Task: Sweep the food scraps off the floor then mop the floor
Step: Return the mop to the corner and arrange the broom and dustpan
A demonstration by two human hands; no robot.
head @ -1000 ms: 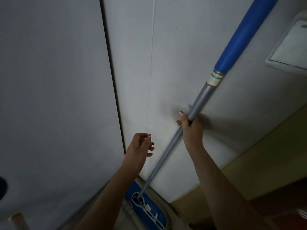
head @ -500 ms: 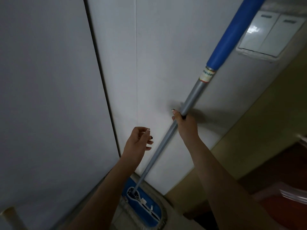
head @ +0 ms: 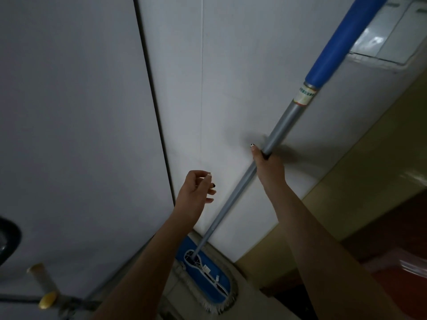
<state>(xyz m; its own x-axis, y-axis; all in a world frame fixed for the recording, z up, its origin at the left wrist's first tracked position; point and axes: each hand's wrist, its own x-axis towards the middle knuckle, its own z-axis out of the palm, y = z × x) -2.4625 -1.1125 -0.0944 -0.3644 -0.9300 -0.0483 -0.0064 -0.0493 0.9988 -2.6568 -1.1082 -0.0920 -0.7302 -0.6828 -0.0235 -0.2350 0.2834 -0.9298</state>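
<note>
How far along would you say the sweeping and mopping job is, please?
Sweeping cannot be judged; hardly any floor shows. In hand: the right hand grips the mop handle, left hand free, mop head resting by the wall. Mopping itself looks not yet begun.

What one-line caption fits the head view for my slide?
Right hand grips the mop handle by a white wall; left hand empty beside it; blue mop head on the floor.

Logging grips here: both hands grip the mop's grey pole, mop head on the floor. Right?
No. The head view shows only the right hand gripping the grey pole; the left hand is beside it, holding nothing. The mop head is on the floor.
</note>
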